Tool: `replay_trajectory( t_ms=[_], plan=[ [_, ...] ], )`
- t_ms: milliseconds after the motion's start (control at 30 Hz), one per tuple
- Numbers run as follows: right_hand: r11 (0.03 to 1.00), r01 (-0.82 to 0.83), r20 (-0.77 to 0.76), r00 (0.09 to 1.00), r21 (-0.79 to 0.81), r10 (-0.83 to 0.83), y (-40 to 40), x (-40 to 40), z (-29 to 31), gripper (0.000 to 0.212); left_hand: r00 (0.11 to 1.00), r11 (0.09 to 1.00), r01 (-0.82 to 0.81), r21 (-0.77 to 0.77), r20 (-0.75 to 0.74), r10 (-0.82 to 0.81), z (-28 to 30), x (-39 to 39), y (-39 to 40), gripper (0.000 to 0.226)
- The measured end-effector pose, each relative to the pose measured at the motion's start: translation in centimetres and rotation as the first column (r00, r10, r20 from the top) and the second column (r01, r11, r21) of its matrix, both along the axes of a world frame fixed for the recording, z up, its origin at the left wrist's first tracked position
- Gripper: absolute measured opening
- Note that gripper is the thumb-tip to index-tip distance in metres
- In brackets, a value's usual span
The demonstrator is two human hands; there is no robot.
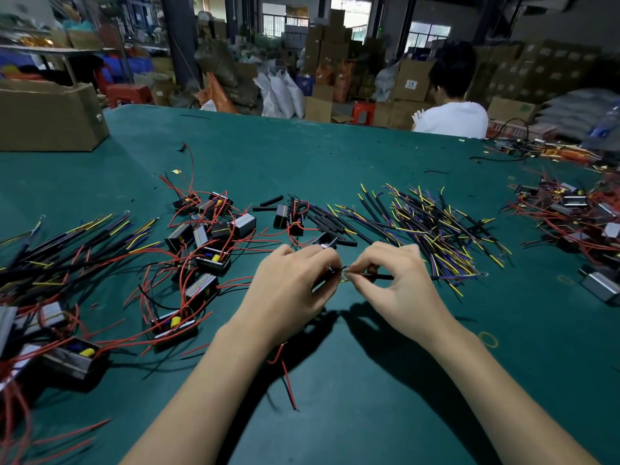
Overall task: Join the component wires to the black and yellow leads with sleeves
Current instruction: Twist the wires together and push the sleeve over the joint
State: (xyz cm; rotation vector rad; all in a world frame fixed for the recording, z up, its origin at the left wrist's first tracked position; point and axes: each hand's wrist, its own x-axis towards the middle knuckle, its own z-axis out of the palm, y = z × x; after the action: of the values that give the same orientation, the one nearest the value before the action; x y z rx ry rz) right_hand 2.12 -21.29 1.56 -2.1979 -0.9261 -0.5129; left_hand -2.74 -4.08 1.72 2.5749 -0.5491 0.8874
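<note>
My left hand [292, 290] is curled round a small black component [321, 282], mostly hidden in the palm; a red wire [286, 374] trails from under the wrist. My right hand [392, 280] pinches a black sleeved lead [382, 276] whose tip meets the component's wire between my fingertips, just above the green table [335, 156]. Beyond my right hand lies a heap of black and yellow leads [436, 226]. Loose black sleeves [268, 202] lie further back.
Several boxy components with red wires [204, 250] are spread to the left, with sleeved leads [67, 243] at far left. More components [577, 216] lie at right. A cardboard box [47, 115] stands back left. A person in white [453, 119] sits beyond the table.
</note>
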Motion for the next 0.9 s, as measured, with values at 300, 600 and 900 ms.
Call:
replay_trajectory(
  t_ms=[300,600,900],
  plan=[
    [0.989,0.069,0.233,0.972,-0.133,-0.036,0.3,-0.4,0.1,0.012,0.929,0.791,-0.124,-0.599,-0.349,-0.119,-0.4,0.3,-0.7,0.016],
    [0.946,0.284,0.639,0.76,-0.154,-0.124,1.8,-1.2,-0.4,0.018,0.69,0.369,-0.459,-0.808,-0.586,-0.425,0.5,0.9,0.1,0.034],
    [0.977,0.131,-0.197,0.976,0.166,-0.097,2.1,-1.8,0.1,0.017,0.829,0.495,-0.284,-0.821,-0.47,-0.305,-0.2,1.1,0.0,0.027]
  ],
)
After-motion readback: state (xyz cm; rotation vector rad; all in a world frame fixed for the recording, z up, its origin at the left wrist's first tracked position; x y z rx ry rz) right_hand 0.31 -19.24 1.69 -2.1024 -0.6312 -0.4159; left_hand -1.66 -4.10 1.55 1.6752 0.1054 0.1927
